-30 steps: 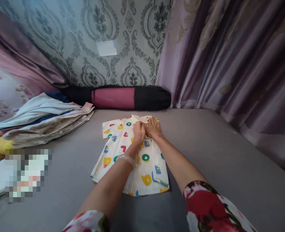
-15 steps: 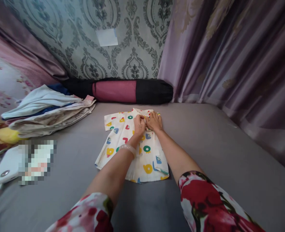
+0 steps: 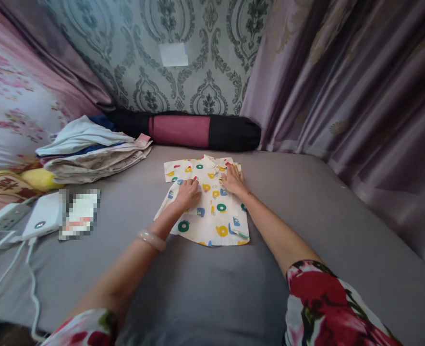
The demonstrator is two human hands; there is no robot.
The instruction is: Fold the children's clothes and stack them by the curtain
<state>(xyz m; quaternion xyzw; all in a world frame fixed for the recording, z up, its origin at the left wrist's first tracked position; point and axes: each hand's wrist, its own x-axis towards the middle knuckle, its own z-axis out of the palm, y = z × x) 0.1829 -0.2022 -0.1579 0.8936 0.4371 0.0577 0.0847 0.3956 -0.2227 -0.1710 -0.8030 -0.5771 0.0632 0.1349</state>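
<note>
A small cream short-sleeved shirt [image 3: 212,209] with a print of coloured letters lies spread on the grey sheet, collar towards the wall. My left hand [image 3: 189,192] is over the left side of its front, fingers loosely stretched and holding nothing that I can see. On the upper right of the shirt, near the sleeve, my right hand [image 3: 234,180] rests flat with its fingers spread. The shirt's lower right edge is slightly turned up.
A pile of folded clothes [image 3: 97,156] lies at the back left. Along the wall stretches a black and maroon roll bag [image 3: 179,129]. White chargers with cables [image 3: 44,214] and a blurred packet [image 3: 80,214] are at the left. Curtains [image 3: 306,96] hang at the right.
My left hand has moved from the collar area down and left across the shirt front. My right hand stays at the upper right, fingers spread. The view has shifted slightly left.
</note>
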